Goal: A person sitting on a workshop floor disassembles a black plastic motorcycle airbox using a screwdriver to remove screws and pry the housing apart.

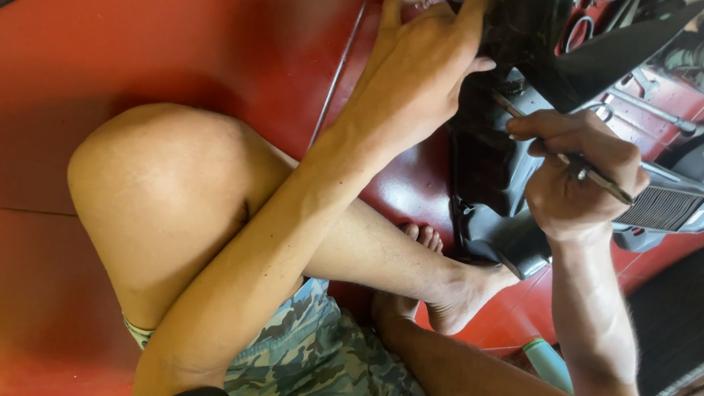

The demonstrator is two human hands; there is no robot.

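While the person sat on the red floor (28, 277) with one knee raised, both hands worked at the underside of a black plastic body panel (485, 169) of a vehicle. The left hand (422, 73) reached up to the panel's upper edge; its fingers (477, 0) were curled over the black plastic and gripped it, with the thumb extended beside the panel. The right hand (575, 174) was closed in a fist around a thin metal tool (565, 158), possibly a screwdriver. The tool's shaft ran diagonally through the fist, its upper end pointing into the gap under the panel and its lower end protruding past the knuckles. A grey ribbed footrest (667, 209) lay just beside the right hand. A tyre (701, 303) occupied the lower right corner.
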